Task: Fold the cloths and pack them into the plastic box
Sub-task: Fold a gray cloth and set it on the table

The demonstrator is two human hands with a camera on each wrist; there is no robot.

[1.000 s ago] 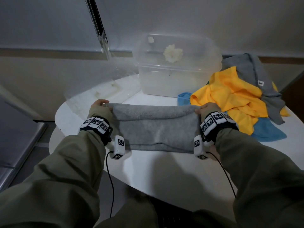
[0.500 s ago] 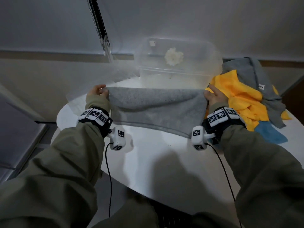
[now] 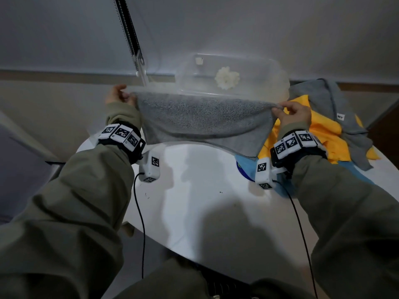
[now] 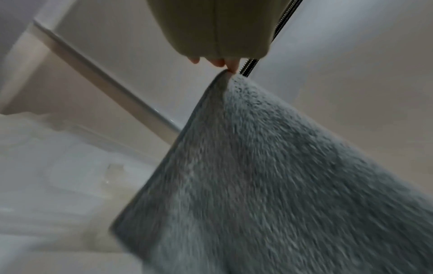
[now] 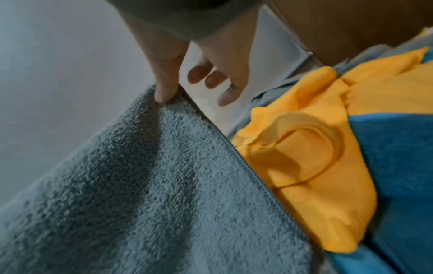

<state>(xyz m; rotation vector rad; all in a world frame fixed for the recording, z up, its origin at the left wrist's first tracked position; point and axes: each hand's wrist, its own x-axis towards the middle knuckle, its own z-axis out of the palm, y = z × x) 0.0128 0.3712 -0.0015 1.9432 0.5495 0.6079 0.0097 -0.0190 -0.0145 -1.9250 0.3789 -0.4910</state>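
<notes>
A grey terry cloth (image 3: 203, 119) hangs folded in the air over the white table (image 3: 205, 201), stretched between my two hands. My left hand (image 3: 121, 97) pinches its upper left corner (image 4: 226, 74), and my right hand (image 3: 289, 112) pinches the upper right corner (image 5: 164, 100). The lower edge sags just above the tabletop. Behind the cloth stands the clear plastic box (image 3: 233, 76), partly hidden by it, with a pale crumpled thing (image 3: 226, 77) inside.
A heap of loose cloths lies at the right: yellow (image 3: 323, 134) (image 5: 311, 166), grey (image 3: 332, 102) and blue (image 3: 246, 169) (image 5: 393, 157). The clear box lid (image 4: 58, 166) lies flat at the left. A dark blind cord (image 3: 129, 33) hangs behind.
Both hands have lifted the grey cloth off the table and carried it up and away toward the box; it now hangs in the air.
</notes>
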